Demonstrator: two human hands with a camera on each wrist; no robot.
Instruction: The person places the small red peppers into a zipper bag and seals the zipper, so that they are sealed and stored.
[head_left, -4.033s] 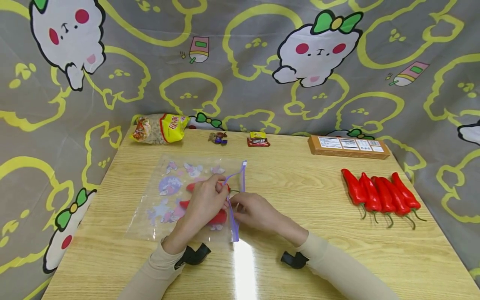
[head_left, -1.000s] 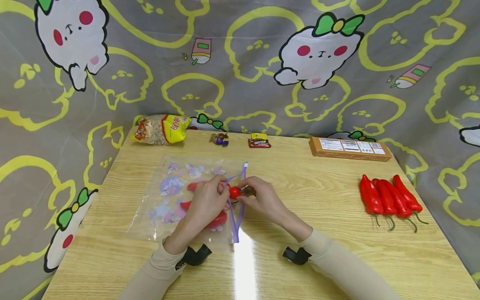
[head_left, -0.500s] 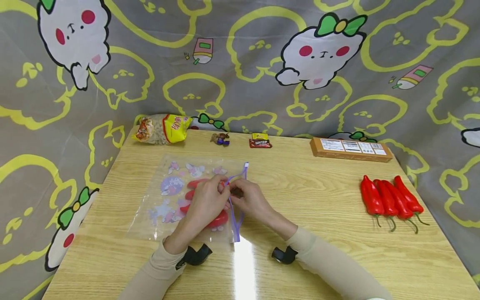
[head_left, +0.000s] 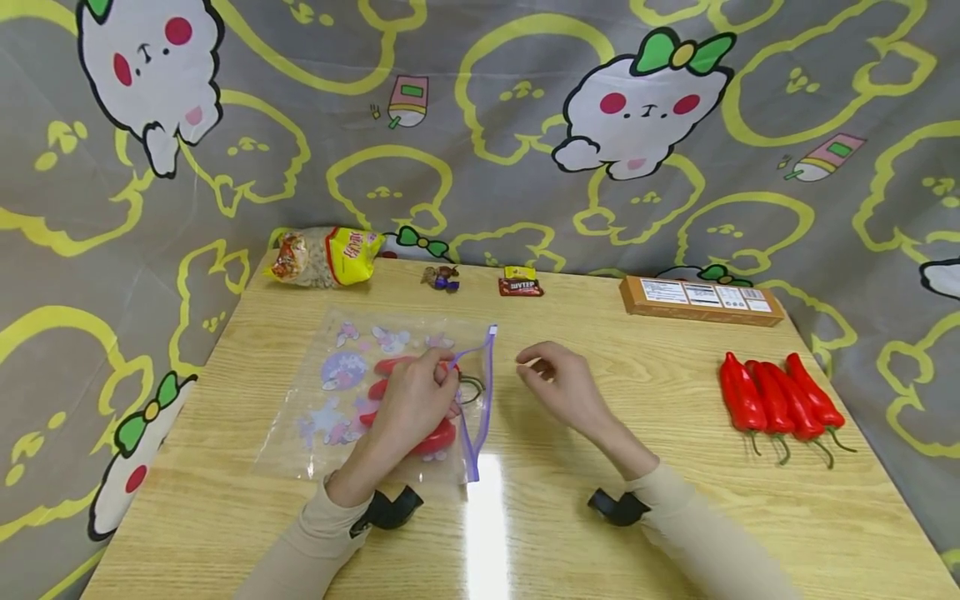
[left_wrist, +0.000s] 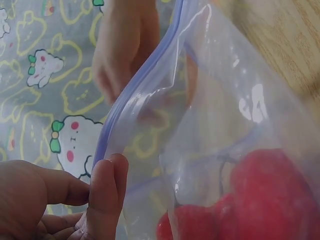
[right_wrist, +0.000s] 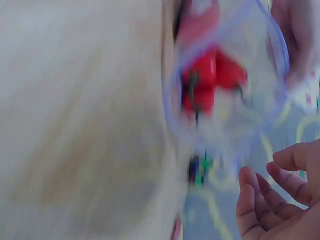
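A clear zip bag with pastel prints and a purple zip edge lies on the table, its mouth spread toward the right. Inside it are several red peppers, their green stems pointing at the mouth, as the right wrist view also shows. My left hand pinches the upper edge of the mouth between thumb and finger, partly covering the peppers. Just right of the mouth, my right hand is raised with loosely bent fingers and nothing in them. Farther right, several red peppers lie in a row.
Along the back of the table are a yellow snack packet, small wrapped candies, a red candy packet with a yellow one behind it, and a long brown box. A patterned cloth hangs behind.
One pepper has gone from the right-hand row. My right hand slid a pepper into the bag, let go and drew back to the right. My left hand stayed on the bag's edge.
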